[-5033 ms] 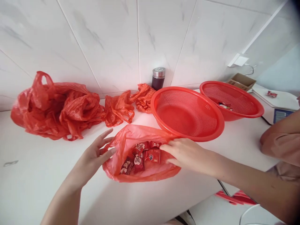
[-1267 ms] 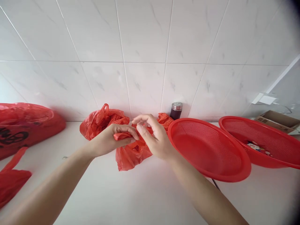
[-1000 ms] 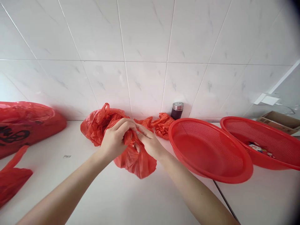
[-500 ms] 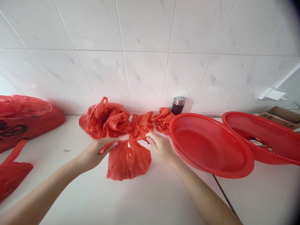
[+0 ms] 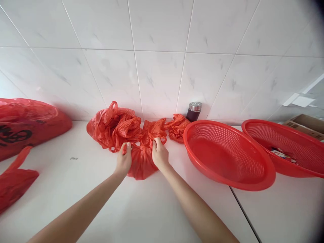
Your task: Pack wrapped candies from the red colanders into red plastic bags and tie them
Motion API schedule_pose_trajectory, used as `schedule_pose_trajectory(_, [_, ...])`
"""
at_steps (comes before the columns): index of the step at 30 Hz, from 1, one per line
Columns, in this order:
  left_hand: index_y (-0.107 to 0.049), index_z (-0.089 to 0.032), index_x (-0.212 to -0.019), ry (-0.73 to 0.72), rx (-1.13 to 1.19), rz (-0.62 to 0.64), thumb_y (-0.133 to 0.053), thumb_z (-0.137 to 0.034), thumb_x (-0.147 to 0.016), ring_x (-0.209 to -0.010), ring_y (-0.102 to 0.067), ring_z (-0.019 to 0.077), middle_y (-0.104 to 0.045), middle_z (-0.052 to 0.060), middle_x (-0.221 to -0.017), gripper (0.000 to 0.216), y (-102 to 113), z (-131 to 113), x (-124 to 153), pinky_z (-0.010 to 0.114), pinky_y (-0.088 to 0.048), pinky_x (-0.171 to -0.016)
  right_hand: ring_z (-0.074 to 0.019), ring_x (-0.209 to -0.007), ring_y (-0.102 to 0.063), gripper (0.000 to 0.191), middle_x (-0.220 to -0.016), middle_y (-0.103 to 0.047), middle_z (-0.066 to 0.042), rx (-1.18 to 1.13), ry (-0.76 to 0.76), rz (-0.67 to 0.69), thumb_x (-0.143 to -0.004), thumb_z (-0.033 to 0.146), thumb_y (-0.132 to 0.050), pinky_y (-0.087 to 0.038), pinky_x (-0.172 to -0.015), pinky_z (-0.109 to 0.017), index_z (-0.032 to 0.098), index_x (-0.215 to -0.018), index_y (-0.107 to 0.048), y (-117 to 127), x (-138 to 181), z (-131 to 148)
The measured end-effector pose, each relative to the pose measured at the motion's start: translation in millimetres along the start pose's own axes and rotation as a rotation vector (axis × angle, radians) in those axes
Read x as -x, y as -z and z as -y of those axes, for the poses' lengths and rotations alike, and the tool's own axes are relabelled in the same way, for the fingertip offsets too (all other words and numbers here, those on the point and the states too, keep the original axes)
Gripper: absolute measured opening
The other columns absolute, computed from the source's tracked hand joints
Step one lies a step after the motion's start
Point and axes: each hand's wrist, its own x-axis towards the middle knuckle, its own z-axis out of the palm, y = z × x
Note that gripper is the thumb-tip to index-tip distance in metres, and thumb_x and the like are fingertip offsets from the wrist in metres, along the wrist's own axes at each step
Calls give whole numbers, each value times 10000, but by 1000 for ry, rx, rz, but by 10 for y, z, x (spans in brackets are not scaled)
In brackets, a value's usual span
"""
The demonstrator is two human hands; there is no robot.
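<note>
A red plastic bag sits on the white tabletop between my hands, its top gathered tight into pleats. On its left side my left hand is closed round a twisted end of the bag. My right hand pinches the other end, with a loop of red plastic showing beyond the fingers. What the bag holds is hidden. Just behind it lie a large crumpled heap of red plastic bags and smaller crumpled bags touching that heap.
Two red plastic baskets with perforated sides stand on the right; the farther basket holds small printed items. A dark bottle is by the tiled wall. A big red bag and a smaller red bag lie left.
My hands have come closer together and slightly away from me. The bag's top, stretched wide before, is now drawn into a tight gather, and its body looks smaller and rounder.
</note>
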Motion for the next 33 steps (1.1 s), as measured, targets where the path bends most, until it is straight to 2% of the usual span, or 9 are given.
schedule_pose_trajectory(2, [-536, -220, -943, -21, -99, 6, -209, -579, -972, -780, -633, 192, -642, 32, -825, 487, -110, 65, -51, 346, -515, -754, -186, -739, -635, 304, -848, -683, -16, 74, -27, 49, -1019, 333, -265, -397, -652, -272, 259, -1141, -533, -96, -44, -44])
schedule_pose_trajectory(4, [-572, -194, -994, -34, -215, 35, -294, -528, -985, -729, -614, 179, -627, 19, -790, 435, -121, 147, -111, 365, -506, -742, -186, -705, -634, 302, -819, -688, -24, 147, -60, 87, -1020, 333, -282, -376, -629, -269, 258, -1148, -546, -131, -86, -148])
schedule_pose_trajectory(9, [-625, -157, -1072, -55, -453, 170, -543, -431, -931, -841, -638, 182, -659, 50, -953, 318, -35, 365, -290, 395, -518, -799, -182, -710, -640, 297, -790, -693, -43, 297, -120, 143, -1022, 322, -300, -336, -617, -266, 249, -1131, -566, -111, -211, -445])
schedule_pose_trajectory(13, [-629, -160, -1094, -81, -504, 257, -562, -399, -929, -937, -641, 200, -660, 72, -1063, 299, -64, 452, -416, 416, -523, -844, -197, -718, -645, 280, -781, -701, -67, 361, -113, 166, -1008, 317, -342, -328, -628, -285, 233, -1151, -567, -171, -252, -535])
schedule_pose_trajectory(17, [-632, -159, -1099, -92, -444, 293, -573, -380, -926, -965, -640, 204, -657, 77, -1097, 286, -71, 493, -498, 423, -526, -857, -214, -727, -645, 263, -793, -704, -88, 366, -119, 148, -986, 301, -380, -319, -628, -296, 205, -1153, -559, -223, -231, -544])
schedule_pose_trajectory(21, [-633, -150, -1100, -66, -290, 226, -565, -384, -931, -989, -640, 213, -661, 78, -1106, 297, -4, 548, -471, 438, -520, -880, -204, -709, -631, 283, -794, -688, -55, 299, -152, 100, -1002, 304, -282, -313, -603, -281, 213, -1077, -539, -141, -144, -532])
schedule_pose_trajectory(24, [-634, -137, -1077, -36, -155, 140, -510, -429, -951, -954, -654, 208, -677, 75, -1061, 341, 67, 581, -338, 420, -528, -855, -182, -733, -618, 298, -834, -675, -16, 208, -136, 87, -1010, 334, -231, -335, -615, -260, 238, -998, -512, -8, -10, -529])
schedule_pose_trajectory(28, [-651, -164, -966, 19, -55, 43, -414, -560, -937, -891, -661, 215, -706, 58, -936, 463, 234, 579, -52, 347, -523, -804, -156, -675, -598, 251, -747, -647, 26, 97, -70, 150, -987, 353, -305, -336, -601, -236, 252, -867, -501, 209, 200, -598])
schedule_pose_trajectory(33, [-652, -205, -865, 101, -14, -58, -461, -632, -855, -793, -651, 217, -704, 46, -831, 468, 531, 612, 277, 307, -521, -693, -136, -579, -573, 228, -688, -626, 40, 26, -37, 203, -952, 328, -378, -314, -565, -234, 243, -769, -483, 443, 332, -791])
